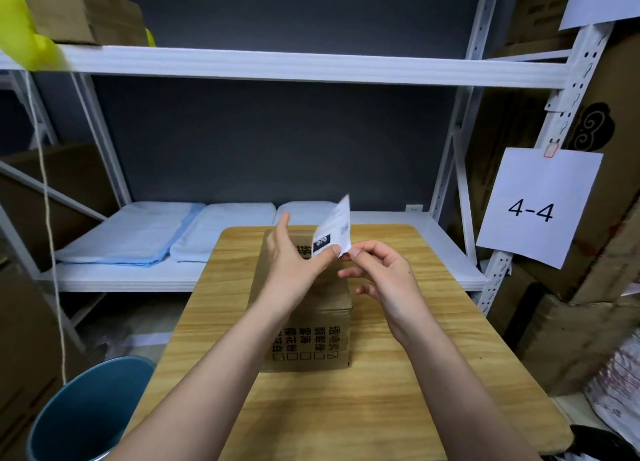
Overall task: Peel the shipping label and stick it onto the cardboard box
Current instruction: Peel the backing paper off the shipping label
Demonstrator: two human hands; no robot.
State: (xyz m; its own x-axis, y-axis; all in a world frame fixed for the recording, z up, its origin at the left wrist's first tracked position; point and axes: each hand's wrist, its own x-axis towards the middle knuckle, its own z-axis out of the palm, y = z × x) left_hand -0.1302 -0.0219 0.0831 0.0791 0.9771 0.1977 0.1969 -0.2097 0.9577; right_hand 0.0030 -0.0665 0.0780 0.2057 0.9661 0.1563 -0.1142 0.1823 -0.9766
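A brown cardboard box [322, 329] with black printed characters on its near side stands in the middle of a wooden table [381, 408]. Above the box I hold a white shipping label [334, 228] upright, with a black patch near its lower edge. My left hand [294, 263] pinches the label's bottom edge with thumb and fingers. My right hand [377, 270] pinches the same lower corner from the right, fingertips touching the left thumb. Whether the backing has come away from the label cannot be told.
A blue bin [86, 412] stands on the floor left of the table. White metal shelving [277, 65] rises behind, with folded light-blue cloths [138, 235] on its lower shelf. Stacked cartons and a paper sign reading 4-4 [536, 207] are on the right.
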